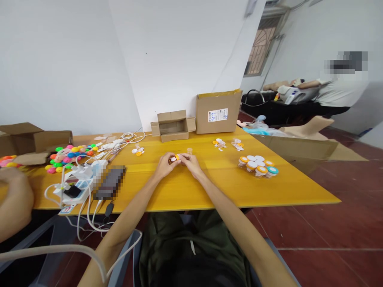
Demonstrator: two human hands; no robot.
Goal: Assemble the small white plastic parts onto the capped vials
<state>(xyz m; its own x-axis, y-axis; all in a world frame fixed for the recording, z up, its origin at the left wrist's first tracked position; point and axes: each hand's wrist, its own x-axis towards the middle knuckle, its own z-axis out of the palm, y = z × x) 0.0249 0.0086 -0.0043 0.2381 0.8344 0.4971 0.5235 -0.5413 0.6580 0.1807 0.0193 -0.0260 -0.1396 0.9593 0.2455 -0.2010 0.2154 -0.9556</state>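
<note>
My left hand (164, 165) and my right hand (191, 164) meet over the middle of the yellow table (209, 187). Both are closed in a pinch on one small orange and white part (176, 158) held between the fingertips, just above the tabletop. Right of my hands lies a cluster of round white, orange and teal capped pieces (259, 164). Farther back sit small piles of white and orange parts (220, 144) and another little pile (138, 151) to the left.
An open small cardboard box (172, 125) and a taller box (218, 111) stand against the wall. Bright plastic balls (67, 156), white cables and a power strip (78, 184) crowd the left side. Another person's arm (13, 201) is at far left; a person sits at back right.
</note>
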